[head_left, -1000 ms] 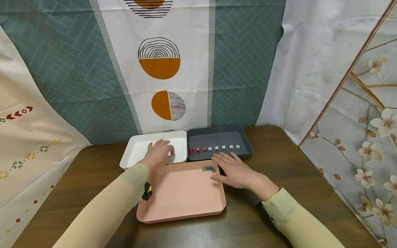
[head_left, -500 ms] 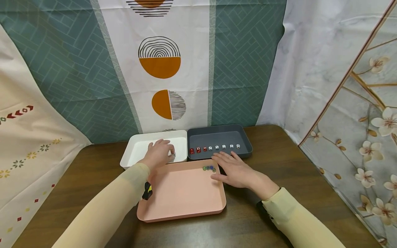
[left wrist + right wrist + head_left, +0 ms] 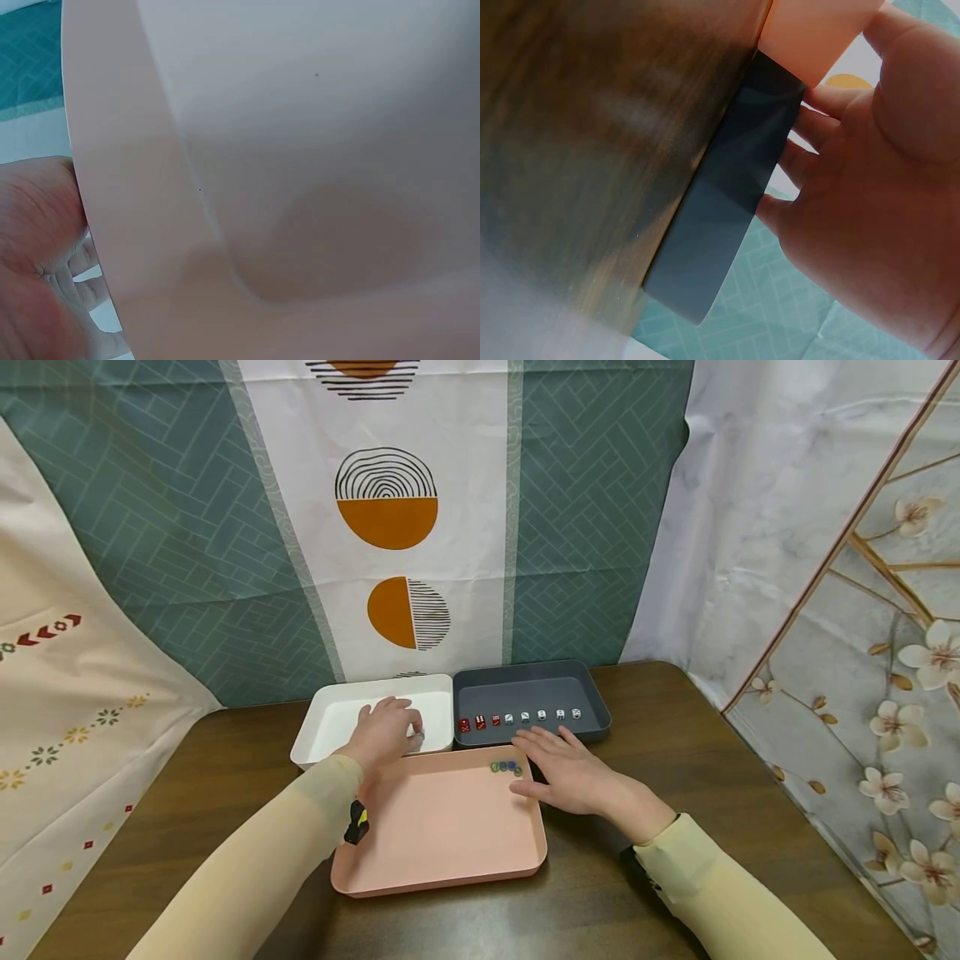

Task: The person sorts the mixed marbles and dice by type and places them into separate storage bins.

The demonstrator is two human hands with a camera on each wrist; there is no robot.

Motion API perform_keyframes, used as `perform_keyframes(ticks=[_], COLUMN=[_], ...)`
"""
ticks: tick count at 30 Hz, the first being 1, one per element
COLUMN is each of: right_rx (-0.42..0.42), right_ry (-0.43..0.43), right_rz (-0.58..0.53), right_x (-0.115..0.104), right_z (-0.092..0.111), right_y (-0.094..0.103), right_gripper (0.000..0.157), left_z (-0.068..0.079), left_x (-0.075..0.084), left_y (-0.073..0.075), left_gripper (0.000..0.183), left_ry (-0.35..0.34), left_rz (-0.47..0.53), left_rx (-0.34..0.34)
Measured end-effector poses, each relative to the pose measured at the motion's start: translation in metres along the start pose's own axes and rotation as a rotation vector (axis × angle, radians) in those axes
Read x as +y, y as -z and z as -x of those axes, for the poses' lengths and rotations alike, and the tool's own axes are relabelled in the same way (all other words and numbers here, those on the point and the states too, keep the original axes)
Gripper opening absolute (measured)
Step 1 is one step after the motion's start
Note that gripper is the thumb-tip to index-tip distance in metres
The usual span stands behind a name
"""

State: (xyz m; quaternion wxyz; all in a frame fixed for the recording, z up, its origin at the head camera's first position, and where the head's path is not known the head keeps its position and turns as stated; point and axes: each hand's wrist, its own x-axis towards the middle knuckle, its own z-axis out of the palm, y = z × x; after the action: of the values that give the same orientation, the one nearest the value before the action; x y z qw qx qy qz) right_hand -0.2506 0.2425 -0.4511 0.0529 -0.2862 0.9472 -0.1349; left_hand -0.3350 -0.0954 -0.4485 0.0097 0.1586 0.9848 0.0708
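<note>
My left hand (image 3: 381,732) reaches into the white tray (image 3: 330,720), thumb and index finger curled together around a small greyish, glassy thing (image 3: 418,736), mostly hidden by the fingers. In the left wrist view only the palm and some fingers of that hand (image 3: 37,255) show past the pink tray's wall (image 3: 127,187). My right hand (image 3: 570,772) lies spread, palm down, over the right rim of the pink tray (image 3: 442,835), fingertips at the front edge of the dark grey tray (image 3: 517,685). Beside its thumb, several green and blue marbles (image 3: 503,767) sit in the pink tray's far right corner.
Inside the dark tray runs a row of red dice (image 3: 480,722) and white dice (image 3: 542,715). All three trays touch or nearly touch on a brown wooden table (image 3: 637,877). Patterned cloths (image 3: 592,510) hang behind and at both sides.
</note>
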Motion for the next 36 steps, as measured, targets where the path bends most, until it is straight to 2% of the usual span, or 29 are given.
perform_keyframes(ticks=[21, 36], right_rx=[0.004, 0.009], right_ry=[0.004, 0.007], right_rz=[-0.015, -0.015], right_x=[-0.001, 0.0], right_z=[0.001, 0.002], right_y=[0.0, -0.001], right_gripper=[0.083, 0.085], left_z=[0.006, 0.01], left_x=[-0.001, 0.005], left_y=[0.009, 0.018], left_gripper=[0.012, 0.018], left_ry=[-0.029, -0.088], left_rz=[-0.005, -0.047], left_rx=[0.014, 0.099])
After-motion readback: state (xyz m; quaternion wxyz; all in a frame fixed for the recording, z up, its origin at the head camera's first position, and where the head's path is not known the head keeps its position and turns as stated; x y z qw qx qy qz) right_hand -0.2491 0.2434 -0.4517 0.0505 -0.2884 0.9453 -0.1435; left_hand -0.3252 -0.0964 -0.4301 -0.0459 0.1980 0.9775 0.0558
